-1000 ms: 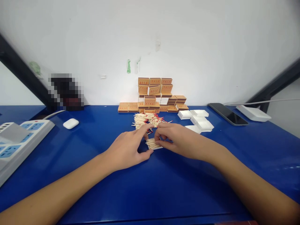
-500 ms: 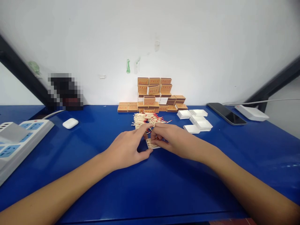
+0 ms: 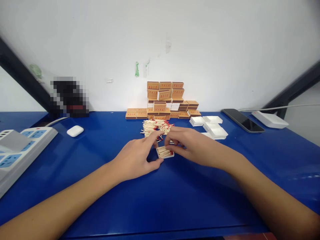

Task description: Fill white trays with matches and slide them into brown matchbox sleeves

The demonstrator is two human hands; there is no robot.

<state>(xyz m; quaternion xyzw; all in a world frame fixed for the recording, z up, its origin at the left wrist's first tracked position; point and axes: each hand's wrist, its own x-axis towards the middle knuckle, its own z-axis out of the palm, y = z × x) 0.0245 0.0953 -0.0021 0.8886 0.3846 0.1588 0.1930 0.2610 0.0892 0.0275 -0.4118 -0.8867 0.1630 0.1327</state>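
Note:
A small white matchbox tray (image 3: 169, 157) filled with matchsticks (image 3: 164, 152) lies on the blue table; some red heads show at its right end. My left hand (image 3: 136, 154) grips the tray's left side, thumb at the near edge and fingers at the far edge. At the tray's far right corner is my right hand (image 3: 186, 141), thumb and fingers drawn together in a pinch. Whatever lies between those fingertips is hidden. Just behind both hands spreads a loose pile of red-tipped matches (image 3: 152, 126), partly covered by the fingers.
Printed matchboxes (image 3: 165, 95) are stacked against the wall. White trays (image 3: 215, 129) lie in small piles to the right, beside a phone (image 3: 242, 120) and a white box (image 3: 270, 119). On the left are an earbud case (image 3: 75, 131) and a power strip (image 3: 32, 146).
My right hand has shifted right, off the middle of the tray, so the matches inside show more fully. The left hand stays in place.

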